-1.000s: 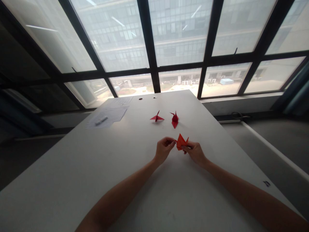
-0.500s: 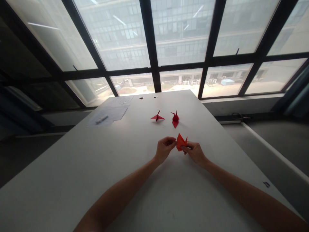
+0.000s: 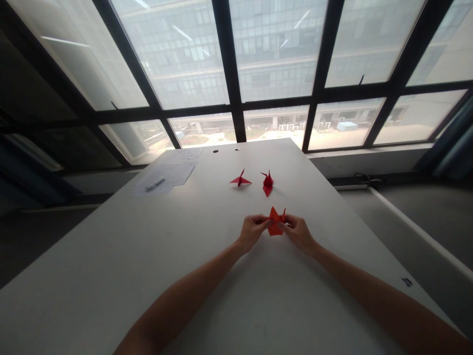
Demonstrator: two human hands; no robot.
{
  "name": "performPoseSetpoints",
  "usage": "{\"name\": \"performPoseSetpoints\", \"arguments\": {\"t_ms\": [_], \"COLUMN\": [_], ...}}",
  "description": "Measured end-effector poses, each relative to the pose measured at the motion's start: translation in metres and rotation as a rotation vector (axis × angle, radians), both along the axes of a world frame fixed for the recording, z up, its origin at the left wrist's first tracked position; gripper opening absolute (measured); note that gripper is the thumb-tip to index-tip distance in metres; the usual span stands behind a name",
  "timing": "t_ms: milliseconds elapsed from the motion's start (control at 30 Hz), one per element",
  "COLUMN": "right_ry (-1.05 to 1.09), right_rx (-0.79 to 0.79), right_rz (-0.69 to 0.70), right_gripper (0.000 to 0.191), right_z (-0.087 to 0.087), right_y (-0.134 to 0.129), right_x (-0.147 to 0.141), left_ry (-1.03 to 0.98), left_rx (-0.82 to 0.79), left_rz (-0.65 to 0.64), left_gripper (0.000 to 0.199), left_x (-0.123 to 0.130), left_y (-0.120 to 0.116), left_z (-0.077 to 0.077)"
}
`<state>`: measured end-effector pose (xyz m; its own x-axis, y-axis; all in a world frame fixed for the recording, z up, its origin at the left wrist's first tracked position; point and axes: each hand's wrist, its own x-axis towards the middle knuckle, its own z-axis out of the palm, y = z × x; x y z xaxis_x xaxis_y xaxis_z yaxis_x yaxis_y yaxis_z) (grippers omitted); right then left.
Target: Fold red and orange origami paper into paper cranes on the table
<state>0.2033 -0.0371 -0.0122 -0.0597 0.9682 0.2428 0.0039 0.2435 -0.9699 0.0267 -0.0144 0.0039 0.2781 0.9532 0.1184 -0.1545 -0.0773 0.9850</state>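
Note:
An orange-red origami crane (image 3: 275,228), partly folded with pointed tips upward, is held between both hands above the white table. My left hand (image 3: 254,230) pinches its left edge between thumb and fingers. On the opposite side my right hand (image 3: 296,230) grips the paper, thumb in front, near a narrow upright point. Fingertips cover parts of both edges. Beyond the hands stand two finished red paper cranes: one with spread wings (image 3: 240,180) to the left, another (image 3: 268,185) to the right with its long thin point turned left.
White table (image 3: 207,236) stretches toward large dark-framed windows. Paper sheets (image 3: 181,172) lie at the far left, with a whitish tube-like object (image 3: 155,184) on them. Two small holes are near the far edge. A small dark mark (image 3: 407,282) is by the right edge.
My left hand has closed onto the left edge of the orange-red paper, where its fingertips were just beside it. The paper has turned to face me more and sits slightly lower.

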Motion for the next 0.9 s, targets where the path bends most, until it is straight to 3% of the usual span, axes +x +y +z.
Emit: {"name": "performPoseSetpoints", "arguments": {"t_ms": [133, 333, 467, 700, 900], "right_ry": [0.03, -0.016, -0.011, 0.014, 0.023], "right_rx": [-0.019, -0.02, -0.011, 0.033, 0.111], "right_rz": [-0.045, -0.029, -0.102, -0.149, -0.216], "right_gripper": [0.039, 0.037, 0.035, 0.041, 0.029], "right_z": [-0.001, 0.001, 0.001, -0.003, -0.001], "right_y": [0.001, 0.002, 0.005, 0.013, 0.013], "right_x": [0.002, 0.002, 0.003, 0.011, 0.012], "left_ry": [0.022, 0.009, 0.038, 0.041, -0.024], "left_rx": [-0.052, -0.044, 0.009, 0.105, 0.092], "left_rz": [-0.07, -0.073, -0.135, 0.007, 0.056], "left_gripper": [0.03, 0.032, 0.048, 0.035, 0.042], "left_x": [-0.001, -0.001, 0.0, 0.001, 0.0], "left_y": [0.001, 0.002, 0.004, 0.015, 0.016], "left_z": [-0.001, 0.0, -0.003, -0.02, -0.018]}}
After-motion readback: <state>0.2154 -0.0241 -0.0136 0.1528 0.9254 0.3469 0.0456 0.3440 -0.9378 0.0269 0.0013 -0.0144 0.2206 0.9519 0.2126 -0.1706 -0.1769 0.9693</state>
